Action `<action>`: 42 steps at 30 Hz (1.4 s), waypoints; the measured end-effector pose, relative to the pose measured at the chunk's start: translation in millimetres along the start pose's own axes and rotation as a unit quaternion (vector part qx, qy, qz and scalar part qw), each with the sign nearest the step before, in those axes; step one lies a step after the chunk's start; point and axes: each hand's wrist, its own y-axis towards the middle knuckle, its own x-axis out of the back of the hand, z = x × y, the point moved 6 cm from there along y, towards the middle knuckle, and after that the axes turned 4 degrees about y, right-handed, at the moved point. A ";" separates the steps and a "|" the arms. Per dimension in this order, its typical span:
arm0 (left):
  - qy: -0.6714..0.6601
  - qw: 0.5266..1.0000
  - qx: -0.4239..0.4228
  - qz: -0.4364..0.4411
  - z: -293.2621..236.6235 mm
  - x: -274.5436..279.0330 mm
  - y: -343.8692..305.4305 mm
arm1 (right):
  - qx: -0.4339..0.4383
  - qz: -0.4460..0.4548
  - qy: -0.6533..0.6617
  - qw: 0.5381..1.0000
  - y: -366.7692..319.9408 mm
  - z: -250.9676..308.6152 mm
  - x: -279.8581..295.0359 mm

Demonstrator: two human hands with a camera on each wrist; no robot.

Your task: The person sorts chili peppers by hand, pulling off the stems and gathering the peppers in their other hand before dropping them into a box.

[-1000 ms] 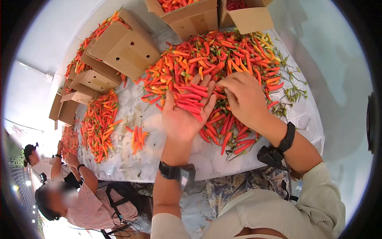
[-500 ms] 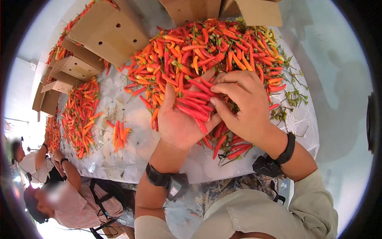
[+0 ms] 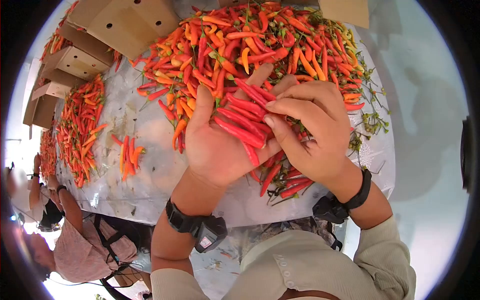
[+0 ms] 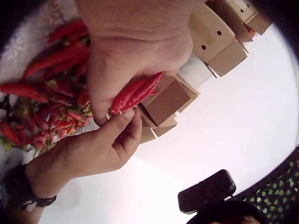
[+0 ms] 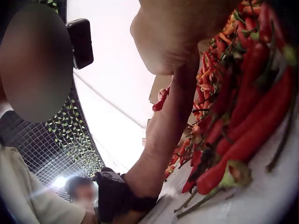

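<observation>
In the head view my left hand [image 3: 212,152] lies palm up with its fingers extended, carrying several red chili peppers [image 3: 240,131] side by side. My right hand [image 3: 320,132] is over its fingers, thumb and forefinger pinching the end of one red pepper. The left wrist view shows red peppers [image 4: 136,93] between the left hand [image 4: 135,46] and the fingertips of the right hand [image 4: 96,151]. Behind both hands spreads a big heap of red and orange peppers [image 3: 230,37]. The right wrist view has the right hand [image 5: 177,35] at the top.
Cardboard boxes [image 3: 127,27] stand at the back left. A small group of peppers [image 3: 129,156] and a longer pile [image 3: 77,132] lie on the left of the covered table [image 3: 160,135]. Loose green stems [image 3: 372,122] are at the right. Other people [image 3: 90,245] are at the lower left.
The view has shifted, so boxes and heap stand higher and farther left. My right hand has come from beside the left fingers onto the peppers in the left palm.
</observation>
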 end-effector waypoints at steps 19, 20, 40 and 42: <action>0.062 0.997 -0.024 -0.032 0.2 -0.1 0.4 | -0.061 0.088 -0.022 0.994 2.7 3.3 -8.3; 0.066 0.996 -0.032 -0.042 1.4 -1.3 1.3 | -0.059 0.103 -0.027 0.993 0.8 3.7 -12.2; 0.192 0.975 -0.110 -0.021 11.1 -3.0 3.2 | -0.047 0.125 -0.105 0.985 -16.7 30.8 -31.0; 0.207 0.971 -0.116 -0.025 13.3 -4.5 1.4 | -0.056 0.120 -0.092 0.987 -18.6 30.5 -31.0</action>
